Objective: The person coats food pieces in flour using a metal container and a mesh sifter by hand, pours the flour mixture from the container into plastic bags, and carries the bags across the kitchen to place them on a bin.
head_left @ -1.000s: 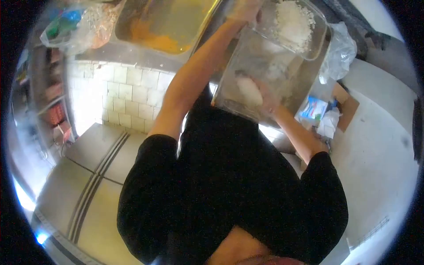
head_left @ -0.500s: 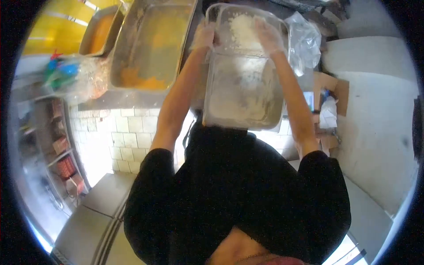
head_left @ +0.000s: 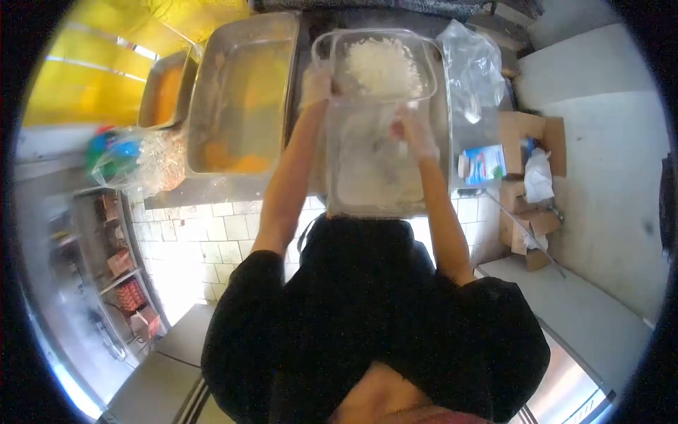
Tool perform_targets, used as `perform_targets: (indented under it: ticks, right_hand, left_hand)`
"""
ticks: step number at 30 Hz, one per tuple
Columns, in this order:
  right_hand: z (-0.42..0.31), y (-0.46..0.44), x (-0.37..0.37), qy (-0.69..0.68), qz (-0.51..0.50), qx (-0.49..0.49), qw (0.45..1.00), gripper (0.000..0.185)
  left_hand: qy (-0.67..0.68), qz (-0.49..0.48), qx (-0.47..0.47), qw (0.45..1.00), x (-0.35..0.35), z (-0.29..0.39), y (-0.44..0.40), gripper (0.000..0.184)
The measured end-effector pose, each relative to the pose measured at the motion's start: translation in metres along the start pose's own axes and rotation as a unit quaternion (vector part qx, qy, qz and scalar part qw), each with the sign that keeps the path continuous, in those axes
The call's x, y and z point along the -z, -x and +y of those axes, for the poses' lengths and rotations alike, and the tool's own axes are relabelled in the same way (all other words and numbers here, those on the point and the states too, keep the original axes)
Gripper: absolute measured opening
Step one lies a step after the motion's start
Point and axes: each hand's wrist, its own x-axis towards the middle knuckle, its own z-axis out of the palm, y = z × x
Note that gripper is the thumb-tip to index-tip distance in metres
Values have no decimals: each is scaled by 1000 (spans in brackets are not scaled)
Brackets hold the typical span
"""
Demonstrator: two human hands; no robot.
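Note:
A clear plastic tub (head_left: pixel 428 85) with white, crumbly pieces (head_left: pixel 381 67) in it sits over the far part of a floury metal tray (head_left: pixel 374 201). My left hand (head_left: pixel 318 83), in a thin clear glove, is closed on the tub's left rim; part of its fingers is hidden. Just on the near side of the tub, my right hand (head_left: pixel 413 133) hovers over the tray, gloved too. Its fingers look partly curled but are smeared by motion, so whether anything is in them cannot be told.
Left of the floury tray are a large metal pan (head_left: pixel 244 106) with orange and yellow crumbs and a smaller pan (head_left: pixel 167 95) of orange contents. To the right lie a clear plastic bag (head_left: pixel 474 71) and a blue-white carton (head_left: pixel 484 164). Cardboard boxes (head_left: pixel 522 141) stand beyond.
My right hand has left the tub's right side and come nearer, over the tray. My left hand stays at the left rim. The view has shifted, so the counter appears lower.

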Motion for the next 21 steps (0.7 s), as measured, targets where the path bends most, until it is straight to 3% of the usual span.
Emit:
perform_targets:
  ticks: [3, 5, 6, 8, 10, 12, 14, 15, 17, 18, 19, 20, 21]
  right_hand:
    - [26, 2, 27, -24, -8, -12, 1000, 46]
    - [61, 0, 41, -18, 4, 0, 1000, 44]
    - [74, 5, 46, 25, 33, 116, 992, 43]
    - [76, 22, 52, 70, 60, 228, 969, 42]
    - [50, 38, 57, -107, 19, -49, 993, 43]
    - [53, 39, 64, -53, 8, -49, 997, 39]
    - [81, 41, 63, 7, -6, -59, 998, 35]
    - [119, 34, 51, 53, 23, 79, 995, 35]
    - [127, 27, 49, 98, 45, 216, 970, 36]
    - [106, 29, 57, 321, 2, 307, 896, 36]
    - [97, 33, 59, 521, -43, 376, 765, 36]
    - [101, 36, 55, 521, -51, 367, 769, 36]
    - [106, 38, 50, 366, -39, 265, 891, 37]
  left_hand:
    - [-182, 109, -160, 964, -6, -8, -21, 27]
    - [15, 32, -57, 998, 8, 28, 12, 24]
    - [11, 28, -54, 998, 3, 40, 24, 24]
    - [-44, 65, -25, 997, -9, 57, 40, 25]
    - [-58, 39, -42, 997, 7, 41, 26, 25]
    - [-75, 8, -59, 995, 9, 36, 16, 26]
    - [-100, 46, -25, 994, 3, 41, 23, 26]
    - [-98, 48, -20, 994, -2, 44, 28, 26]
    - [-150, 50, -54, 986, -11, 51, 32, 28]
    - [-152, 53, -47, 986, -6, 47, 29, 28]
    - [-100, 46, -37, 993, 1, 42, 21, 30]
    - [-47, 38, -24, 998, 3, 32, 16, 32]
    - [-46, 37, -9, 998, -3, 27, 20, 32]
